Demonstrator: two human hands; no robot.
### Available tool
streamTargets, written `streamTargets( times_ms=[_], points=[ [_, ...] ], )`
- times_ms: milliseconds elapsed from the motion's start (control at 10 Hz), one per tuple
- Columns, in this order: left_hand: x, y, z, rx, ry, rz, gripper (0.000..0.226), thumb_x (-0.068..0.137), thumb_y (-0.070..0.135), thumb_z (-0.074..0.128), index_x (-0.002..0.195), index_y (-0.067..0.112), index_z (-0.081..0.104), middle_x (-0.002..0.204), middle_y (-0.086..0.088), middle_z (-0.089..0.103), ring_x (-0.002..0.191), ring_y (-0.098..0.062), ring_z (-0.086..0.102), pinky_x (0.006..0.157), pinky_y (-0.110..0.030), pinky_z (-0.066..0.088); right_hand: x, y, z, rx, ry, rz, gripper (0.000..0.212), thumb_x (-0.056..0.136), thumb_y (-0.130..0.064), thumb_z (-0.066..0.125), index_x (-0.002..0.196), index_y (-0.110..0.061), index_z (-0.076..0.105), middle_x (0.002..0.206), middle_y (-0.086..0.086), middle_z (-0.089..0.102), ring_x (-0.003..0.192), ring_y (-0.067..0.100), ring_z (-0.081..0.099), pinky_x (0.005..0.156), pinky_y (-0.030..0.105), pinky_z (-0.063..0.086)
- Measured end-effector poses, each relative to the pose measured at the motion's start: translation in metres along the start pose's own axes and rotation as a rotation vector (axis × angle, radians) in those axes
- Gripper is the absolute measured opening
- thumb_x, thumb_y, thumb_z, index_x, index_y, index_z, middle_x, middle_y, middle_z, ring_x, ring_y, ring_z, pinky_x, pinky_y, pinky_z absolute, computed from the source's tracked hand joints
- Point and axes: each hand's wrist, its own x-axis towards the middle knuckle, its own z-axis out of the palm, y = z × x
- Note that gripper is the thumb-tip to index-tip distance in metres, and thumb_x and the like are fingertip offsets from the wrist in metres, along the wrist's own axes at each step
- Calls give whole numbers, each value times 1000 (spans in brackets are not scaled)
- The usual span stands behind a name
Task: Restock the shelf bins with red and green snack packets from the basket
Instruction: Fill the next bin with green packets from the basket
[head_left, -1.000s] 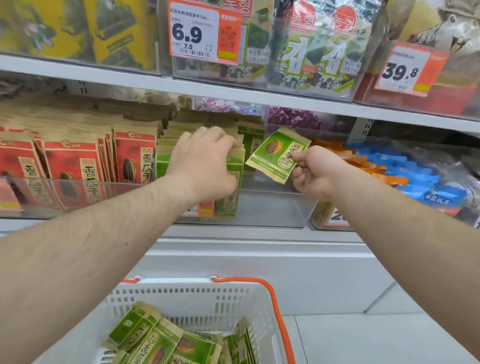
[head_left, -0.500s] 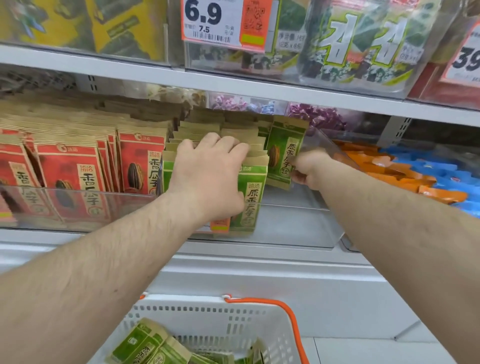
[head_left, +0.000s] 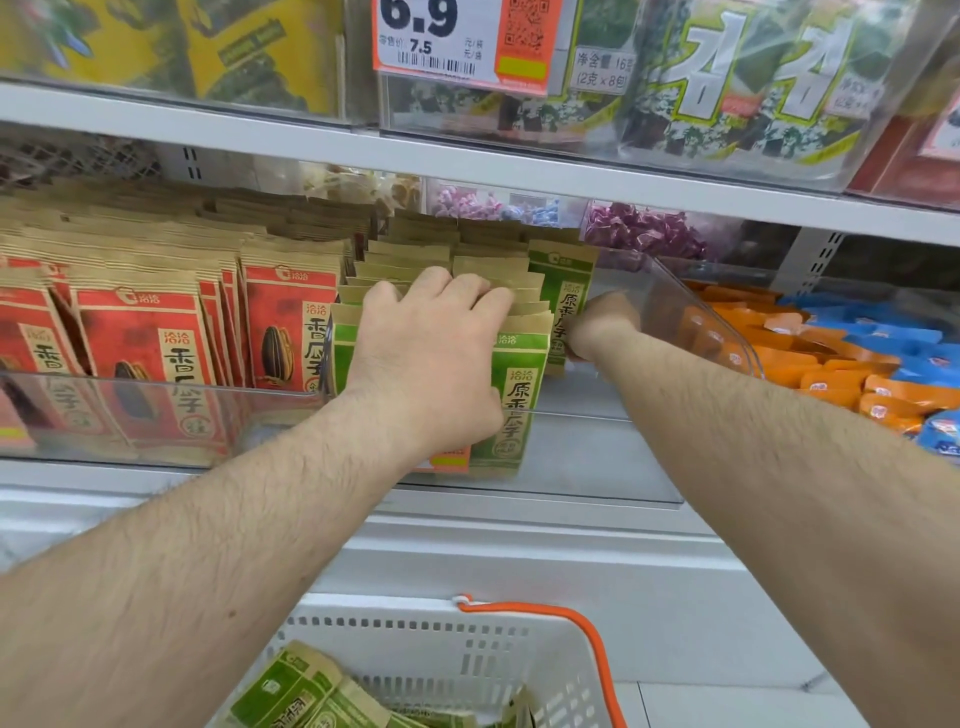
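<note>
Shelf bin (head_left: 597, 452) holds green packets (head_left: 519, 395); red packets (head_left: 140, 358) fill the bin left. Left hand (head_left: 431, 358) curls over the green stack tops. Right hand (head_left: 602, 325) pinches one green packet (head_left: 563, 296) at the stack's right. Basket (head_left: 467, 654) below holds more.

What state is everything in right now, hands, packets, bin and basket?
Left hand: fingers curled over the green packet row, holding it.
Right hand: pinching a green packet, upright in the bin.
Clear bin: partly filled.
Red packets: upright, packed.
Basket: green packets inside.
</note>
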Motion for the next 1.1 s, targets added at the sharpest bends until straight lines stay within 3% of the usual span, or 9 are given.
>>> streamTargets(
  times_ms=[100,200,300,600,700,800,900,1000,1100],
  points=[
    [0,0,0,2,0,-3,75,78,50,62,143,30,30,149,8,35,134,-21,32,98,-45,33,-13,2,2,-93,-67,44,26,97,-4,46,74,-16,50,93,5,57,96,22,59,88,28,51],
    [0,0,-1,2,-9,-5,76,78,50,62,144,30,30,149,8,35,134,-21,31,98,-45,33,10,17,7,157,-109,55,20,89,-3,56,77,-17,48,108,16,63,110,33,63,98,41,53],
    [0,1,-2,0,-15,-5,77,78,49,62,144,30,29,150,8,35,134,-21,31,98,-45,33,18,19,8,-35,-185,-13,29,88,-1,57,70,-18,42,107,16,57,108,34,61,99,46,52],
    [1,0,-5,-2,-49,-2,77,78,51,62,144,30,29,151,8,34,135,-21,30,100,-46,32,5,12,-1,-38,-242,28,28,88,4,59,72,-14,44,99,14,55,90,26,58,92,41,57],
    [2,0,-6,0,-70,4,79,78,51,62,146,29,26,152,7,32,137,-21,29,101,-46,32,2,8,-6,-53,-246,44,30,90,5,57,71,-13,42,82,8,51,73,20,55,73,32,57],
    [4,0,-7,-11,-90,3,79,77,49,63,146,29,28,152,7,32,137,-21,29,102,-47,32,-6,5,-14,-75,-245,11,29,90,4,57,72,-13,43,83,8,52,71,20,55,65,28,54],
    [5,-1,-9,-27,-121,1,80,77,48,63,145,28,28,153,6,32,138,-22,29,103,-47,31,-25,-3,-26,-125,-159,-23,22,89,1,55,72,-12,50,90,12,59,82,26,61,78,37,59],
    [2,-3,-14,-36,-131,9,87,77,50,63,150,27,22,159,2,25,145,-23,21,112,-48,24,-52,-12,-43,-125,34,-67,18,90,-1,50,74,-7,55,81,8,60,68,21,57,62,32,50],
    [-14,-7,-25,-36,-88,23,90,78,53,62,152,26,20,162,0,18,149,-23,12,118,-49,13,-89,-19,-57,10,161,-143,21,88,-4,51,101,-12,65,95,0,59,83,18,55,80,32,51]
  ],
)
